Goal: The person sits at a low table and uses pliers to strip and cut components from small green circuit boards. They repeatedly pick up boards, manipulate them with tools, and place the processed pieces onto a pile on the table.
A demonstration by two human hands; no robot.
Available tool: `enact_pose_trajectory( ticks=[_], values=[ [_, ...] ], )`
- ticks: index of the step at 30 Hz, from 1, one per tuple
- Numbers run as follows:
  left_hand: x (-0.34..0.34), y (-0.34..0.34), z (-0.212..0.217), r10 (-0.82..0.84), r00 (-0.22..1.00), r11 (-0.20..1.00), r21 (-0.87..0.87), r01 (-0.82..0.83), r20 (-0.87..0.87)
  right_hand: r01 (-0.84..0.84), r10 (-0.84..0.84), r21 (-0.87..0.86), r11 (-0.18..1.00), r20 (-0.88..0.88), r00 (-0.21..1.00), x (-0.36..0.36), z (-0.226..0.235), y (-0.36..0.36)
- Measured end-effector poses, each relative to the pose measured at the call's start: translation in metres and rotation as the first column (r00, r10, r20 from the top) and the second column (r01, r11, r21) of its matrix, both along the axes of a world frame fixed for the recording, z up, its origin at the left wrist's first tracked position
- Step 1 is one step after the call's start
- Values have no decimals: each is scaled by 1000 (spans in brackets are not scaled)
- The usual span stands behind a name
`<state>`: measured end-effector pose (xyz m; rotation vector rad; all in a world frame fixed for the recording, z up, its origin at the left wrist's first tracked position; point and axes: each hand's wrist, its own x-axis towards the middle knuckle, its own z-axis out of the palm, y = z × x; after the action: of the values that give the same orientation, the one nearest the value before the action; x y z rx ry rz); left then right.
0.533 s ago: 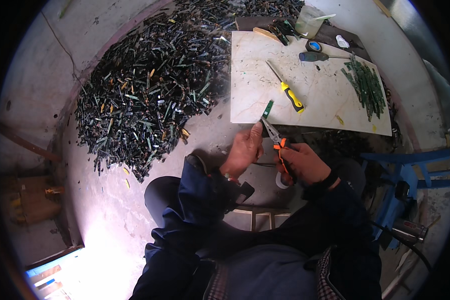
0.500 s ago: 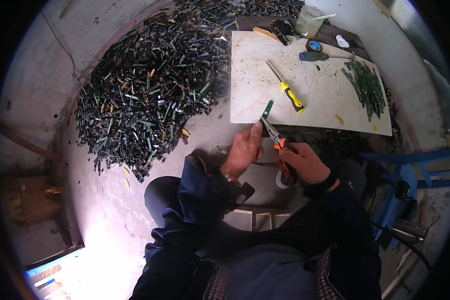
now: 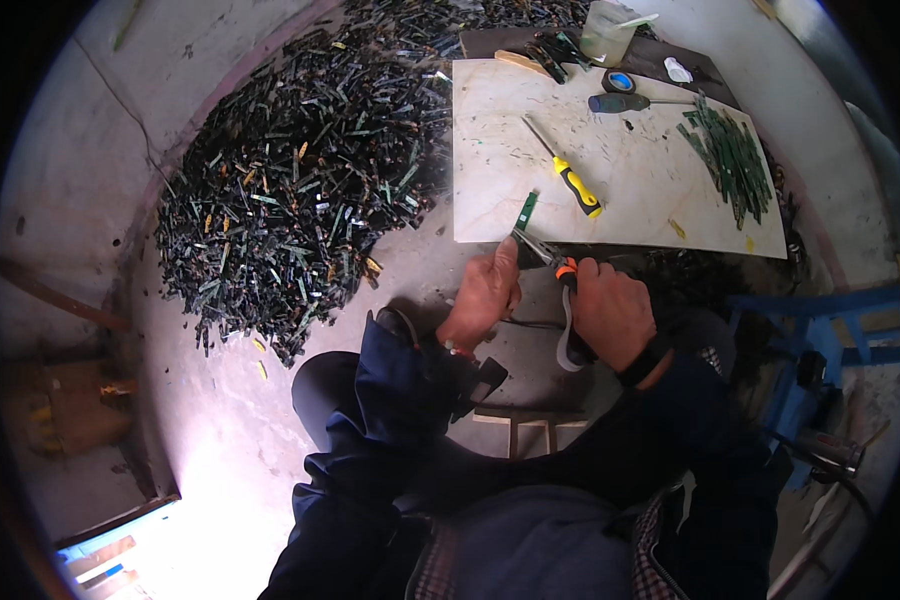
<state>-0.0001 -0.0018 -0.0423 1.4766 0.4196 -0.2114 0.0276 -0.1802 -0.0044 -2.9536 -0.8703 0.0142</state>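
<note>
Between the thumb and fingers of my left hand is a narrow green circuit board strip. Its free end points up over the near edge of the pale board. My right hand is wrapped round the orange and grey handles of long-nose pliers. The jaws reach left to the strip's lower end, right by my left thumb; whether they bite on it is too small to tell. Just beyond, a yellow and black screwdriver lies on the pale board.
A large heap of dark strips covers the floor at left. On the board's right lies a pile of green strips. Farther back are a dark-handled screwdriver, a tape roll and a plastic cup. A blue stool stands at right.
My right hand has turned, palm more downward, and the pliers' handles have swung with it. The jaws stay near my left thumb. The strip is still in my left hand.
</note>
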Motion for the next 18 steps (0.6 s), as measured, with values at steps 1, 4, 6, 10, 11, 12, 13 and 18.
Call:
enact_pose_trajectory(
  ticks=[1, 4, 6, 10, 11, 12, 13, 18],
  values=[
    [0, 0, 1, 8, 1000, 1000, -11, -8, -19, -19, 20, -41, 999, 37, 999, 2, 1, 0],
    [0, 4, -5, -17, 1000, 998, -67, 18, 11, -23, 23, -75, 997, 9, 1000, 6, 6, 1],
    [0, 6, -4, -19, 999, 997, -77, 21, 29, -23, 22, -39, 999, -24, 999, 7, 5, 0],
    [-1, 5, -5, -11, 999, 995, -103, 15, 44, -44, 234, 388, 921, -459, 857, 27, -1, -10],
    [-3, 7, -5, -23, 998, 995, -97, 28, 54, 236, 230, 468, 851, -738, 634, 27, -1, -12],
    [-3, 6, -3, -40, 997, 994, -100, 47, 72, 514, 275, 416, 750, -903, 328, 28, 8, -14],
    [-3, 6, 0, -56, 994, 993, -103, 66, 89, 734, 372, 248, 632, -928, -6, 28, 15, -15],
    [-1, 7, 4, -70, 993, 978, -187, 88, 99, 820, 643, 325, 472, -762, -68, 15, 36, -19]
  ],
)
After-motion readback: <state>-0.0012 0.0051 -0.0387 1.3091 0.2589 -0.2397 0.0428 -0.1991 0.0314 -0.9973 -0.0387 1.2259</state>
